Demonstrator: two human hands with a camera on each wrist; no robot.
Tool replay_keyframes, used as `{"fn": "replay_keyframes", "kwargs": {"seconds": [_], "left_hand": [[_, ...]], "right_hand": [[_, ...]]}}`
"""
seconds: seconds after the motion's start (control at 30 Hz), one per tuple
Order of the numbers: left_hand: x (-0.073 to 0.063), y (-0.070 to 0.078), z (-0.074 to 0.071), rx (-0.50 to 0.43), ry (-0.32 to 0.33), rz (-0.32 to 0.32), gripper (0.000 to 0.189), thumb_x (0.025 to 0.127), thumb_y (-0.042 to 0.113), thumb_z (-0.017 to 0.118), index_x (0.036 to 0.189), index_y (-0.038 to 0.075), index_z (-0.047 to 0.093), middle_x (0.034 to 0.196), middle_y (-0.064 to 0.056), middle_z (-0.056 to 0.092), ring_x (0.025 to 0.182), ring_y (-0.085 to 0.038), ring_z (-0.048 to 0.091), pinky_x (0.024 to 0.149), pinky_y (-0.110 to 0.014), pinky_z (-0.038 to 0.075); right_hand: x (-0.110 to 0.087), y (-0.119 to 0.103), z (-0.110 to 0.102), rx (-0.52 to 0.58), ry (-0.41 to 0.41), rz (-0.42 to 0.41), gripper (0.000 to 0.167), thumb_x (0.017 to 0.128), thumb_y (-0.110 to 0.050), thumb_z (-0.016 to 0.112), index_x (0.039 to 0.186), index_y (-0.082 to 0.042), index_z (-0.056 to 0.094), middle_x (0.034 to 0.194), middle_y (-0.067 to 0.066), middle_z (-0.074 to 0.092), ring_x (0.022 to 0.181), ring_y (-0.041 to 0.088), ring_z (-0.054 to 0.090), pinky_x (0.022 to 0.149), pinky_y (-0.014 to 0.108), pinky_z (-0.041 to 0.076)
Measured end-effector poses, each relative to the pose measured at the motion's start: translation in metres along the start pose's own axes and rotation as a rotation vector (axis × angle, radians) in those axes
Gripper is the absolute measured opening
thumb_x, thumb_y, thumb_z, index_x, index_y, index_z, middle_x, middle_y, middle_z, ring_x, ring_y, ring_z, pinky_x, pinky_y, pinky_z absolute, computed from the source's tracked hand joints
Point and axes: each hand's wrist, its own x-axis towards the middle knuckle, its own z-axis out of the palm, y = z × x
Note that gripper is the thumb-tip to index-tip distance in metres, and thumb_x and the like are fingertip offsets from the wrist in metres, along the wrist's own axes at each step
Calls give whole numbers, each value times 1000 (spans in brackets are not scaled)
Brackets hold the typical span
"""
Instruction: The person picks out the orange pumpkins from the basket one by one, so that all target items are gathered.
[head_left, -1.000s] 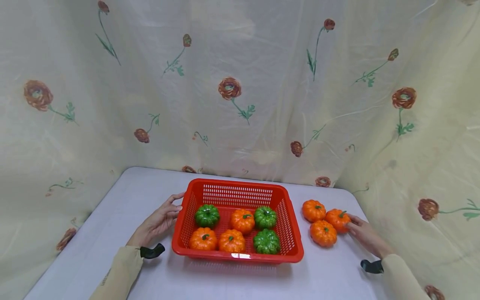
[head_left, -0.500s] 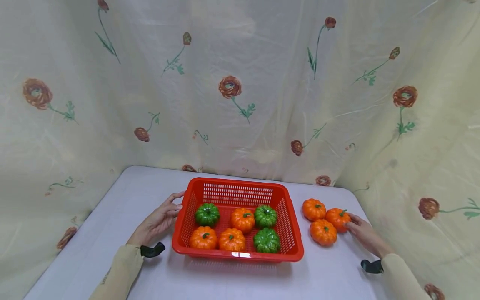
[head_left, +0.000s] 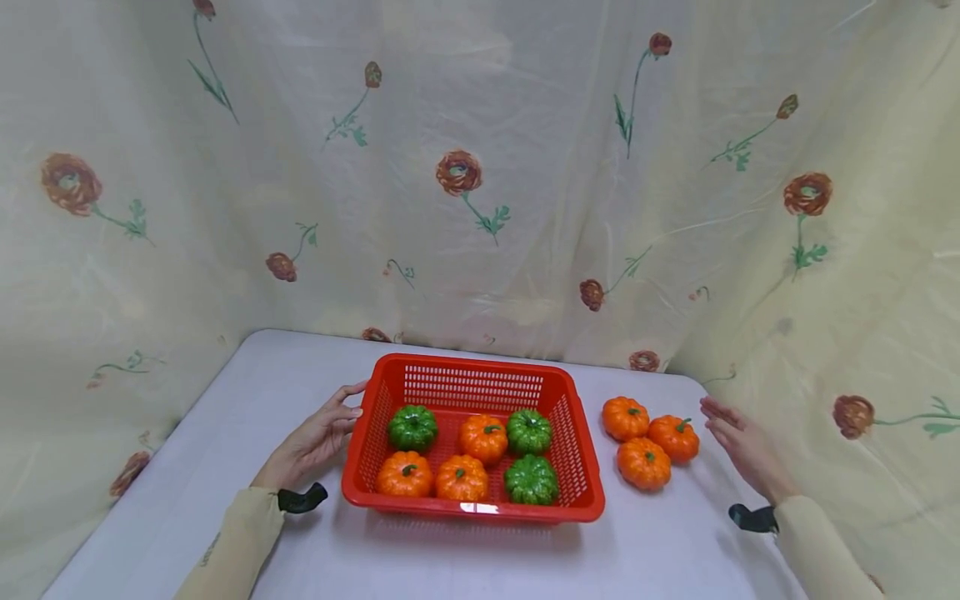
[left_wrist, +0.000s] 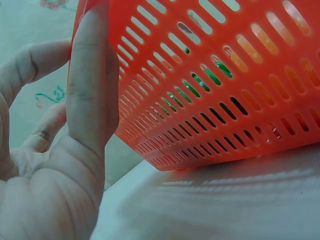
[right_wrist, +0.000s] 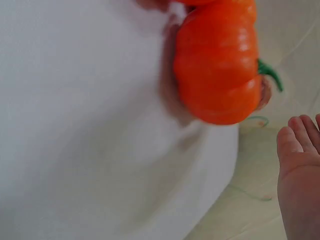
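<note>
A red plastic basket (head_left: pixel 472 512) stands on the white table, with green and orange toy pumpkins inside. My left hand (head_left: pixel 318 442) rests its fingertips against the basket's left rim; in the left wrist view the thumb lies straight along the slotted wall (left_wrist: pixel 200 100). My right hand (head_left: pixel 750 450) is off to the right, fingers straight and together, holding nothing. Beside it, a gap away, sits an orange pumpkin (head_left: pixel 674 439) with a green stem, large in the right wrist view (right_wrist: pixel 220 65). Two more orange pumpkins, one at the back (head_left: pixel 625 418) and one in front (head_left: pixel 643 464), sit close to it.
The white table (head_left: pixel 450 567) runs to a flower-printed curtain (head_left: pixel 510 233) behind and at both sides. Inside the basket, a green pumpkin (head_left: pixel 412 428) is at the left and another green pumpkin (head_left: pixel 531 480) at the front right.
My right hand has let go of the rightmost orange pumpkin and moved away to the right, its fingers straightening. That pumpkin stays in place. The left hand and basket have not visibly moved.
</note>
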Motion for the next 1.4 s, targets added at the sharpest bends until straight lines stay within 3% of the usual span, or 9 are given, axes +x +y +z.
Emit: {"fn": "replay_keyframes", "kwargs": {"seconds": [0.13,0.3,0.43,0.53,0.7,0.9,1.13,1.27,1.4], "left_hand": [[-1,0,-2,6,10,5,76,93,6,61,152,26,19,146,-9,37,107,-23,66,91,-33,54],[-2,-1,-3,1,8,14,75,93,6,61,152,26,20,145,-9,37,108,-23,67,91,-33,54],[-3,-1,-4,-3,7,17,74,94,6,59,153,26,18,146,-10,37,108,-23,67,91,-33,54],[-3,-1,-5,-8,5,16,75,95,6,58,154,26,16,147,-10,36,109,-23,66,91,-33,54],[-3,-2,-4,-5,6,13,77,94,6,58,155,26,14,147,-11,36,111,-24,65,91,-33,54],[-2,-3,-3,8,12,6,73,94,6,59,152,25,20,141,-9,43,104,-21,67,90,-33,55],[-1,-2,-3,-1,5,4,72,95,5,58,152,26,19,136,-8,49,101,-19,68,89,-31,55],[0,1,-1,0,-15,3,71,95,4,57,151,26,20,134,-8,53,103,-20,67,89,-31,55],[-1,3,-2,-5,-54,4,67,96,1,53,150,24,20,131,-10,55,102,-20,67,89,-31,56]], "right_hand": [[4,-22,6,46,-14,-71,66,103,-33,43,151,3,15,152,10,31,111,-19,41,92,1,39],[9,-56,21,31,-50,-119,65,102,-32,47,152,-1,19,153,10,32,117,-15,41,96,3,39],[13,-85,39,-2,-123,-111,64,101,-33,48,153,-8,20,155,13,28,123,-9,38,117,38,32],[15,-103,55,-6,-174,-120,64,99,-32,51,152,-10,22,156,13,28,127,-3,40,113,59,28],[20,-124,80,-49,-235,-179,62,97,-29,55,150,-11,28,152,11,37,134,13,45,108,48,40],[26,-143,111,-32,-375,-179,58,96,-21,57,148,-13,32,151,14,38,141,39,33,108,55,39],[35,-169,159,-25,-516,-131,63,91,-21,67,146,-12,37,150,16,39,142,37,32,113,52,34],[41,-177,185,-55,-603,-134,68,88,-20,70,146,-8,36,150,17,38,142,35,32,116,56,27],[47,-182,205,-117,-672,-156,74,86,-23,73,146,-4,34,150,20,37,141,39,32,115,57,28]]}}
